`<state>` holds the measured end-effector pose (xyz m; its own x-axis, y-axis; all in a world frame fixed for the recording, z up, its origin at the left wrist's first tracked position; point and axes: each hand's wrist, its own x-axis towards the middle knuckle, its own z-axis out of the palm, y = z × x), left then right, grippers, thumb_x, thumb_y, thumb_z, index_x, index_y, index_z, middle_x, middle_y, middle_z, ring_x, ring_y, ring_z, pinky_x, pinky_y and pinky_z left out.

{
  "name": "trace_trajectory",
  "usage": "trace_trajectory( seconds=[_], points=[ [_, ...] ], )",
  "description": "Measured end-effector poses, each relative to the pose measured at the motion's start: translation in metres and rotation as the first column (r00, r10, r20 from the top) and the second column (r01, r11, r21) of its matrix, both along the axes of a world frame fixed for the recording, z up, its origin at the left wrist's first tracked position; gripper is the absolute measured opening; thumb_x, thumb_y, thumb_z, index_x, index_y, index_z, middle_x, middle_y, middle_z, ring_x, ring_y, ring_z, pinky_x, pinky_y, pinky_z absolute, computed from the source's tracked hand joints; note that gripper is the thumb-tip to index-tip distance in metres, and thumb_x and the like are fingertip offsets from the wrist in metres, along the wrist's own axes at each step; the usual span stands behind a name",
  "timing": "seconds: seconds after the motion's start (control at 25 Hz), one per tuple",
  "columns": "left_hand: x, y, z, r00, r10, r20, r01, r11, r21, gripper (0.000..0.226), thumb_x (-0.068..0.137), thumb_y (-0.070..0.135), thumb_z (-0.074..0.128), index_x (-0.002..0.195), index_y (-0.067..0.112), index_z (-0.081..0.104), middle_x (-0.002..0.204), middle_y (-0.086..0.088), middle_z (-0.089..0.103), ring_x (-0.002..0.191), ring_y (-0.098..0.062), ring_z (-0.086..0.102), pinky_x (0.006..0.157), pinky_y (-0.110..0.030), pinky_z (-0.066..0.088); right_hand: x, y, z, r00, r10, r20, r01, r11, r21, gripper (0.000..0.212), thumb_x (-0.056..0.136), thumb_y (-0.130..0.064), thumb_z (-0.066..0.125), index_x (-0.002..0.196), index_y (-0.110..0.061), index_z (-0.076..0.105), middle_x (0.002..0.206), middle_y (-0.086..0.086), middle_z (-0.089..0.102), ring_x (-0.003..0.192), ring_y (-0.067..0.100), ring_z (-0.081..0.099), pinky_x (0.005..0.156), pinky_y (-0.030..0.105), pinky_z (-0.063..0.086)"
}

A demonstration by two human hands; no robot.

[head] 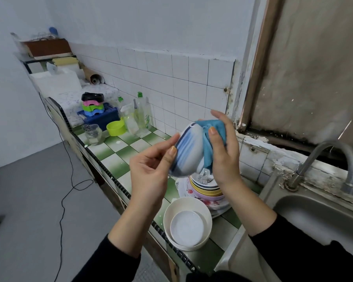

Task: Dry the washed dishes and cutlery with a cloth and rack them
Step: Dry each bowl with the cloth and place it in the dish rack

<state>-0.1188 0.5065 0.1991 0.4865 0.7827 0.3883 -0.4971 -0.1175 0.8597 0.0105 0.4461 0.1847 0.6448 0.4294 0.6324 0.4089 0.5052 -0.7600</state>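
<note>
Green-checked counter (114, 157) under us: our left hand (149, 171) pinches the striped bowl (189, 151) by its rim, our right hand (224, 157) grips the blue cloth (214, 125) against its other side, plate stack (206, 190) right below both.

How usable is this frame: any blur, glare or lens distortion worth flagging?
Head view: the bowl in the left hand looks motion-smeared, while the right hand and cloth are fairly sharp; wide-angle bowing bends the window frame; light is soft, without harsh glare.

Left sleeve (112, 259): black, long.
Right sleeve (298, 249): black, long.
Left hand (151, 167): nails with yellow-orange polish.
Right hand (224, 153): same nail polish.
</note>
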Motion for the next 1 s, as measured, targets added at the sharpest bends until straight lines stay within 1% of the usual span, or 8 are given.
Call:
trace_trajectory(
  seconds=[0.08, 0.16, 0.28, 0.48, 0.6, 0.72, 0.84, 1.0],
  points=[
    [0.002, -0.002, 0.005, 0.999, 0.039, -0.034, -0.039, 0.999, 0.017, 0.03, 0.086, -0.008, 0.06, 0.092, 0.018, 0.074, 0.086, 0.011, 0.075, 0.085, -0.001, 0.068, 0.077, -0.016, 0.051, -0.003, 0.001, 0.001, 0.999, -0.029, -0.017, 0.029, 0.999, -0.02, 0.039, 0.088, -0.042, 0.052, 0.123, -0.025, 0.055, 0.111, -0.008, 0.064, 0.099, 0.005, 0.062, 0.086, 0.026, 0.048],
    [0.004, -0.008, 0.007, 0.997, 0.027, -0.076, -0.026, 1.0, 0.015, 0.031, 0.087, -0.009, 0.057, 0.098, 0.016, 0.07, 0.084, 0.011, 0.074, 0.083, -0.002, 0.068, 0.074, -0.015, 0.053, -0.012, -0.001, -0.003, 0.98, -0.094, 0.173, 0.104, 0.993, -0.047, 0.038, 0.091, -0.034, 0.054, 0.128, -0.023, 0.054, 0.12, -0.008, 0.062, 0.109, 0.009, 0.061, 0.092, 0.028, 0.049],
    [0.007, -0.014, 0.002, 0.994, -0.04, -0.097, 0.022, 0.982, -0.186, 0.026, 0.087, -0.005, 0.058, 0.105, 0.009, 0.071, 0.094, 0.0, 0.075, 0.085, -0.012, 0.069, 0.067, -0.021, 0.056, -0.022, -0.001, -0.018, 0.854, -0.226, 0.468, 0.248, 0.969, 0.015, 0.043, 0.094, -0.024, 0.055, 0.134, -0.013, 0.049, 0.131, -0.005, 0.052, 0.119, 0.015, 0.055, 0.1, 0.031, 0.046],
    [0.009, -0.009, 0.005, 0.998, -0.047, 0.045, 0.062, 0.88, -0.471, 0.022, 0.091, -0.001, 0.052, 0.104, 0.009, 0.067, 0.102, -0.007, 0.073, 0.085, -0.015, 0.069, 0.077, -0.026, 0.058, -0.021, 0.009, -0.057, 0.683, -0.345, 0.644, 0.309, 0.935, 0.173, 0.039, 0.096, -0.03, 0.053, 0.132, -0.014, 0.046, 0.144, 0.014, 0.04, 0.136, 0.033, 0.04, 0.104, 0.059, 0.037],
    [0.008, -0.002, 0.011, 0.977, -0.095, 0.193, 0.189, 0.806, -0.561, 0.021, 0.093, 0.003, 0.048, 0.105, 0.01, 0.063, 0.095, -0.002, 0.073, 0.082, -0.012, 0.068, 0.081, -0.03, 0.056, -0.024, 0.012, -0.066, 0.815, -0.324, 0.481, 0.258, 0.945, 0.199, 0.048, 0.098, -0.034, 0.05, 0.143, -0.029, 0.033, 0.157, 0.007, 0.021, 0.144, 0.04, 0.024, 0.113, 0.055, 0.027],
    [0.006, 0.007, 0.012, 0.938, -0.157, 0.308, 0.32, 0.733, -0.601, 0.019, 0.091, 0.005, 0.047, 0.1, 0.01, 0.062, 0.094, -0.001, 0.072, 0.082, -0.013, 0.069, 0.076, -0.033, 0.058, -0.032, 0.01, -0.056, 0.95, -0.243, 0.196, 0.206, 0.96, 0.191, 0.057, 0.1, -0.038, 0.046, 0.149, -0.021, 0.024, 0.156, 0.016, 0.023, 0.145, 0.033, 0.025, 0.116, 0.047, 0.028],
    [0.004, 0.016, 0.012, 0.927, -0.214, 0.309, 0.362, 0.731, -0.579, 0.024, 0.097, 0.003, 0.039, 0.098, 0.01, 0.061, 0.087, 0.003, 0.074, 0.078, -0.01, 0.07, 0.072, -0.029, 0.059, -0.038, 0.006, -0.035, 0.985, -0.15, -0.085, 0.165, 0.963, 0.211, 0.05, 0.098, -0.028, 0.045, 0.142, -0.011, 0.029, 0.142, 0.009, 0.042, 0.129, 0.005, 0.048, 0.101, 0.019, 0.041],
    [-0.003, 0.03, 0.013, 0.949, -0.269, 0.165, 0.315, 0.83, -0.46, 0.021, 0.093, 0.006, 0.043, 0.094, 0.012, 0.063, 0.077, 0.007, 0.073, 0.069, -0.006, 0.068, 0.068, -0.021, 0.057, -0.027, 0.006, -0.01, 0.947, -0.053, -0.316, 0.116, 0.976, 0.185, 0.04, 0.089, -0.036, 0.052, 0.126, -0.021, 0.053, 0.114, -0.004, 0.058, 0.098, 0.003, 0.058, 0.082, 0.018, 0.047]
  ],
)
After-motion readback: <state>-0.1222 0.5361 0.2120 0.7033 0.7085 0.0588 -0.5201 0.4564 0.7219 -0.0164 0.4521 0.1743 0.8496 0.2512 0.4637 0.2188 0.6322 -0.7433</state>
